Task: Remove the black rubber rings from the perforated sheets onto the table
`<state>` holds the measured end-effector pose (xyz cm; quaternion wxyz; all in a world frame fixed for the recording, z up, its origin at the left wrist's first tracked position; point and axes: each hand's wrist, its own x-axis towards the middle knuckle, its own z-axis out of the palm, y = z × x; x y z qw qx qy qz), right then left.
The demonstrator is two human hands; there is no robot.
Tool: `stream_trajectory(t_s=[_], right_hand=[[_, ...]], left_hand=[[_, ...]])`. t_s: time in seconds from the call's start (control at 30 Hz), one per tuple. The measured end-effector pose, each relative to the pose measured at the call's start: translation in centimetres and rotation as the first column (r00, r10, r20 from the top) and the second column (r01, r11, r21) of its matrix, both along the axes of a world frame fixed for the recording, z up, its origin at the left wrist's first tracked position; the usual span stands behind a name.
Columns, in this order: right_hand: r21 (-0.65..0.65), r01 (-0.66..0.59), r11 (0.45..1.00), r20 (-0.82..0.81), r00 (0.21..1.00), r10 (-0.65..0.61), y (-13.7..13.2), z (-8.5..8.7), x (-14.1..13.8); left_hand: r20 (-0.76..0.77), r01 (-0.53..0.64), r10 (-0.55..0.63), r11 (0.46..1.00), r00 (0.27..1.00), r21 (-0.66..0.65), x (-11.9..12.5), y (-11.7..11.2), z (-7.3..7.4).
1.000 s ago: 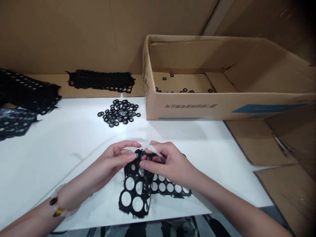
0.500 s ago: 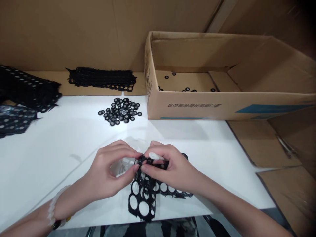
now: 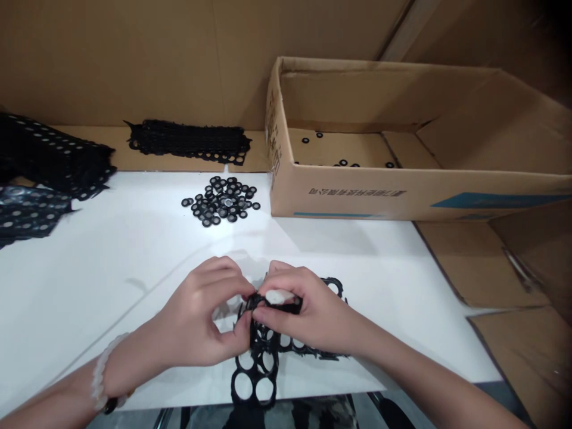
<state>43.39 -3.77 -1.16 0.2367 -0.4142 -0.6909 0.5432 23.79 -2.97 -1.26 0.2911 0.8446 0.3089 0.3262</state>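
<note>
Near the table's front edge, a black rubber sheet [image 3: 254,376] full of round holes hangs bent between my hands. My left hand [image 3: 203,316] pinches its upper part between thumb and fingers. Close beside it, fingertips nearly touching, my right hand [image 3: 308,307] grips the same sheet, part of which runs under the palm and shows again on the right. Something small and white [image 3: 281,296] lies along a finger of the right hand. What sits right between the fingertips is hidden. Beyond my hands is a loose pile of black rubber rings [image 3: 222,201] with pale centres.
An open cardboard box [image 3: 357,193] at the back right holds several black rings. A stack of holed black strips [image 3: 190,140] lies at the back. Black sheets with pale dots [image 3: 38,211] are heaped at the left. Cardboard flaps [image 3: 469,256] border the white table [image 3: 111,256].
The hanging end of the sheet has shifted, with less overlap in its holes. Both hands remain close together, the left one turned slightly. The whole view has moved a little.
</note>
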Motion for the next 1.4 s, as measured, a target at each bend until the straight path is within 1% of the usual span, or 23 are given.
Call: stream_trajectory(t_s=[0.1, 0.2, 0.3, 0.43, 0.57, 0.63, 0.73, 0.83, 0.93, 1.0, 1.1, 1.17, 1.23, 1.27, 1.3, 1.33, 1.37, 1.4], right_hand=[[0.021, -0.014, 1.000, -0.002, 1.000, 0.014, -0.1, -0.1, -0.1], [0.027, -0.020, 0.999, -0.006, 1.000, 0.020, -0.2, -0.2, -0.1], [0.017, -0.016, 1.000, -0.014, 1.000, 0.016, -0.3, -0.3, -0.1], [0.009, -0.022, 1.000, -0.023, 1.000, 0.022, -0.2, -0.3, -0.1], [0.003, -0.026, 1.000, -0.031, 0.999, 0.026, -0.2, -0.2, 0.0], [0.002, -0.017, 1.000, -0.046, 0.999, 0.018, -0.2, -0.1, 0.2], [0.011, -0.005, 1.000, -0.064, 0.998, 0.006, -0.1, -0.2, 0.4], [0.040, 0.004, 0.999, -0.053, 0.999, -0.002, 0.1, -0.4, 0.6], [0.040, 0.013, 0.999, -0.047, 0.999, -0.011, 0.2, -0.4, 0.7], [0.002, 0.026, 1.000, -0.058, 0.998, -0.025, 0.2, -0.3, 0.6], [-0.062, 0.044, 0.997, -0.082, 0.995, -0.049, 0.1, -0.1, 0.5], [-0.079, 0.049, 0.996, -0.108, 0.992, -0.057, 0.1, -0.1, 0.4], [-0.088, 0.059, 0.994, -0.132, 0.989, -0.071, 0.1, -0.2, 0.5], [-0.089, 0.066, 0.994, -0.135, 0.988, -0.077, 0.1, -0.2, 0.5], [-0.084, 0.070, 0.994, -0.130, 0.988, -0.081, 0.0, -0.2, 0.6], [-0.071, 0.072, 0.995, -0.121, 0.989, -0.081, 0.0, -0.2, 0.6], [-0.053, 0.074, 0.996, -0.108, 0.991, -0.079, 0.0, -0.1, 0.7], [-0.033, 0.075, 0.997, -0.094, 0.993, -0.078, 0.0, -0.1, 0.7]], left_hand=[[-0.015, -0.011, 0.012, 0.998, 1.000, 0.066, 0.0, -0.3, -0.4], [-0.012, 0.001, 0.000, 0.997, 1.000, 0.075, -0.1, -0.4, -0.6], [-0.021, 0.026, -0.025, 0.998, 0.999, 0.057, -0.1, -0.5, -0.6], [-0.044, 0.030, -0.028, 0.999, 0.999, 0.045, 0.0, -0.4, -0.6], [-0.028, 0.049, -0.049, 0.999, 0.998, 0.001, -0.1, -0.2, -0.6], [-0.022, 0.039, -0.039, 0.999, 0.999, -0.036, -0.2, 0.0, -0.4], [-0.059, 0.001, -0.006, 0.996, 0.998, -0.091, -0.2, 0.2, -0.2], [-0.085, -0.002, -0.004, 0.997, 0.996, -0.071, -0.3, 0.4, -0.2], [-0.031, 0.051, -0.051, 0.999, 0.998, -0.006, -0.3, 0.7, -0.3], [0.031, 0.048, -0.048, 0.999, 0.998, -0.008, -0.4, 0.8, -0.5], [0.148, 0.005, 0.005, 0.997, 0.989, -0.071, -0.5, 0.8, -0.8], [0.241, -0.012, 0.043, 0.992, 0.970, -0.127, -0.5, 0.8, -1.1], [0.309, -0.030, 0.096, 0.977, 0.946, -0.213, -0.5, 0.8, -1.5], [0.332, -0.059, 0.151, 0.960, 0.931, -0.272, -0.6, 1.0, -1.7], [0.344, -0.110, 0.235, 0.932, 0.909, -0.346, -0.7, 1.4, -1.8], [0.343, -0.182, 0.344, 0.886, 0.874, -0.426, -0.8, 1.8, -2.0], [0.330, -0.265, 0.463, 0.826, 0.822, -0.497, -1.1, 2.5, -2.0], [0.296, -0.357, 0.576, 0.755, 0.762, -0.550, -1.5, 3.2, -2.1]])
